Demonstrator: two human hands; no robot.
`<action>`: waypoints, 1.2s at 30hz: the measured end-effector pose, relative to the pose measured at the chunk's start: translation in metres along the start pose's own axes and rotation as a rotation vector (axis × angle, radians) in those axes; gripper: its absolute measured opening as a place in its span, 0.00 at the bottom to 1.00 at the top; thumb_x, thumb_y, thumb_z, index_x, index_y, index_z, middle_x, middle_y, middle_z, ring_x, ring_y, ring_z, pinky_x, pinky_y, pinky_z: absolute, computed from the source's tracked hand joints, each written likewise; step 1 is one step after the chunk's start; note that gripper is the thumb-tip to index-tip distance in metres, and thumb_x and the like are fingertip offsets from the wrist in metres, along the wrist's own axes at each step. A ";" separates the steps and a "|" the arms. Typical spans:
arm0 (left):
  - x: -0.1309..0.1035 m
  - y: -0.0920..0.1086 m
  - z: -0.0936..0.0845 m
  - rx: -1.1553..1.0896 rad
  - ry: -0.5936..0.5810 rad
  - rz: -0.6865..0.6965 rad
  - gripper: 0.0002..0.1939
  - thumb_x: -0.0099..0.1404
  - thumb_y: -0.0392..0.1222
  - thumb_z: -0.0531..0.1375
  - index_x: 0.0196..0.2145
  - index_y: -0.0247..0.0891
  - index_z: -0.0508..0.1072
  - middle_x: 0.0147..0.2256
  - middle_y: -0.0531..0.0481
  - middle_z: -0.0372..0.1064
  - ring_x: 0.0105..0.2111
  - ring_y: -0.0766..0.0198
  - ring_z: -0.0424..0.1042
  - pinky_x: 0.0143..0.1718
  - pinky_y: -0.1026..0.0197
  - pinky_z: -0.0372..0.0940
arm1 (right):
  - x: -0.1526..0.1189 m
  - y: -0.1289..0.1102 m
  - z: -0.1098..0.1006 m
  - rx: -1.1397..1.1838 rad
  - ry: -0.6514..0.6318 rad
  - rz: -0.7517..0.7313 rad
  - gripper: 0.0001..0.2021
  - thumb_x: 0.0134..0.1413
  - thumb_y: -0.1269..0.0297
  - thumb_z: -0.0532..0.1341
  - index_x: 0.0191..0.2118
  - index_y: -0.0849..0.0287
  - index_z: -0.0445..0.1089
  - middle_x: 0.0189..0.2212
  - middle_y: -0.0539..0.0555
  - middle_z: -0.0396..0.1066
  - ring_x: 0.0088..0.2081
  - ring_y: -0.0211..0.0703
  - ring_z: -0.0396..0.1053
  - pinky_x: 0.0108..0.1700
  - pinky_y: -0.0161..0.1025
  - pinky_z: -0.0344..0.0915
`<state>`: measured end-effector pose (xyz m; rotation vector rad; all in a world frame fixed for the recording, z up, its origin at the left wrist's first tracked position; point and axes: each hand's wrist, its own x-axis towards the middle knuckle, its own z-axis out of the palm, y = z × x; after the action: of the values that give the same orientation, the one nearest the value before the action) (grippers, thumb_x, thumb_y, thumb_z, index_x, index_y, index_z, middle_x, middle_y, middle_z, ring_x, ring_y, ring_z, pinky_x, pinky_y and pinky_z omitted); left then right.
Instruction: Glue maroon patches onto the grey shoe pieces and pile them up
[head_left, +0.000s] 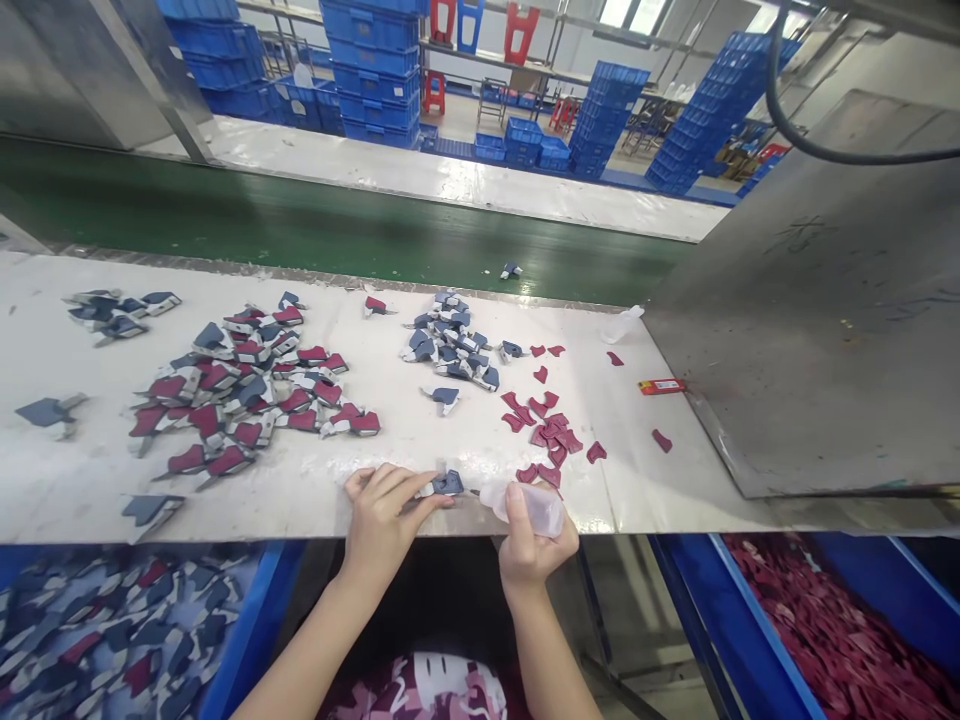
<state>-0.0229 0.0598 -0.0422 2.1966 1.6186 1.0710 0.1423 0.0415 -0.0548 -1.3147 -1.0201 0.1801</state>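
Note:
My left hand (386, 510) pinches a small blue-grey and white plastic part (448, 483) near the front edge of the white table. In my right hand (534, 550) is a translucent squeeze bottle (538, 508), its thin dark tip pointing left, close to the part; whether they touch I cannot tell. Just beyond the bottle lie loose dark-red plastic pieces (555, 432). A heap of blue-grey and white parts (450, 340) sits past my hands. To the left spreads a bigger heap of similar parts (251, 380), many with dark-red faces.
Blue bins hold mixed parts (112, 630) at lower left and dark-red pieces (840, 630) at lower right. A metal housing (847, 300) bounds the table's right side. Beyond the table runs a green conveyor belt (337, 225). A small red-yellow packet (661, 387) lies by the housing.

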 end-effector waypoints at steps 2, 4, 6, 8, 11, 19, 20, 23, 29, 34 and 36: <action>-0.001 0.000 0.001 -0.001 0.001 -0.003 0.06 0.65 0.47 0.64 0.35 0.44 0.79 0.28 0.54 0.76 0.31 0.60 0.74 0.46 0.51 0.50 | 0.000 -0.001 0.000 0.036 0.007 0.019 0.09 0.54 0.65 0.65 0.26 0.60 0.70 0.20 0.49 0.68 0.22 0.41 0.67 0.26 0.37 0.65; -0.001 -0.001 0.002 0.001 -0.001 -0.002 0.06 0.64 0.46 0.65 0.36 0.44 0.79 0.28 0.54 0.76 0.32 0.61 0.74 0.47 0.51 0.50 | -0.001 -0.004 0.002 0.068 0.003 0.029 0.08 0.55 0.65 0.65 0.27 0.60 0.71 0.21 0.51 0.70 0.23 0.42 0.69 0.27 0.38 0.66; -0.001 -0.001 0.003 0.004 0.000 -0.002 0.05 0.64 0.45 0.66 0.36 0.43 0.79 0.29 0.54 0.77 0.32 0.61 0.74 0.47 0.51 0.50 | -0.003 -0.007 0.005 0.073 -0.026 0.020 0.07 0.56 0.65 0.64 0.29 0.60 0.72 0.23 0.52 0.72 0.25 0.43 0.71 0.29 0.39 0.68; -0.001 -0.001 0.003 -0.002 0.005 -0.005 0.05 0.64 0.44 0.66 0.36 0.43 0.79 0.28 0.55 0.76 0.32 0.62 0.74 0.47 0.51 0.50 | -0.005 -0.010 0.009 0.066 -0.080 0.009 0.07 0.56 0.64 0.64 0.30 0.60 0.73 0.24 0.53 0.73 0.26 0.44 0.72 0.30 0.40 0.69; -0.001 0.000 0.002 -0.031 0.030 0.006 0.04 0.63 0.44 0.66 0.36 0.43 0.79 0.27 0.56 0.75 0.31 0.63 0.74 0.46 0.52 0.50 | -0.008 -0.011 0.015 0.073 -0.108 0.020 0.07 0.55 0.63 0.64 0.30 0.60 0.74 0.24 0.53 0.73 0.26 0.44 0.72 0.29 0.40 0.70; 0.000 0.002 0.002 -0.048 0.067 0.024 0.04 0.63 0.43 0.66 0.35 0.42 0.79 0.27 0.56 0.75 0.30 0.62 0.74 0.45 0.51 0.49 | -0.008 -0.011 0.018 0.037 -0.068 0.043 0.09 0.56 0.60 0.64 0.29 0.60 0.73 0.23 0.54 0.73 0.26 0.44 0.72 0.30 0.41 0.70; 0.000 0.002 0.002 -0.047 0.067 0.026 0.04 0.63 0.43 0.66 0.35 0.42 0.79 0.27 0.56 0.75 0.30 0.62 0.74 0.45 0.51 0.49 | -0.008 -0.011 0.018 0.038 -0.072 0.047 0.09 0.56 0.60 0.64 0.30 0.60 0.73 0.23 0.54 0.73 0.26 0.45 0.73 0.30 0.41 0.70; 0.000 0.002 0.002 -0.041 0.066 0.028 0.03 0.64 0.43 0.66 0.34 0.42 0.79 0.27 0.56 0.75 0.30 0.62 0.74 0.45 0.51 0.49 | -0.008 -0.010 0.017 0.061 -0.091 0.060 0.08 0.55 0.61 0.64 0.30 0.60 0.73 0.24 0.54 0.74 0.27 0.45 0.73 0.31 0.40 0.70; 0.000 0.002 0.002 -0.029 0.068 0.034 0.03 0.64 0.42 0.66 0.35 0.42 0.79 0.27 0.56 0.75 0.30 0.62 0.74 0.45 0.51 0.50 | -0.008 -0.012 0.013 0.075 -0.100 0.088 0.10 0.56 0.61 0.63 0.27 0.60 0.72 0.22 0.52 0.71 0.25 0.43 0.70 0.29 0.39 0.67; 0.000 0.001 0.002 -0.030 0.069 0.049 0.04 0.63 0.43 0.67 0.35 0.41 0.79 0.27 0.56 0.75 0.30 0.62 0.74 0.46 0.51 0.50 | -0.007 -0.011 0.007 0.024 -0.051 0.106 0.10 0.56 0.61 0.64 0.26 0.60 0.71 0.21 0.51 0.70 0.24 0.43 0.70 0.29 0.39 0.67; -0.001 0.001 0.003 -0.033 0.071 0.054 0.05 0.62 0.43 0.67 0.35 0.41 0.79 0.27 0.56 0.75 0.30 0.62 0.74 0.45 0.51 0.50 | -0.006 -0.010 0.005 0.014 -0.019 0.099 0.09 0.55 0.62 0.65 0.27 0.60 0.72 0.21 0.51 0.70 0.24 0.42 0.70 0.28 0.38 0.66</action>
<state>-0.0206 0.0598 -0.0441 2.2165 1.5673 1.1947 0.1312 0.0385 -0.0500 -1.3542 -0.9683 0.2746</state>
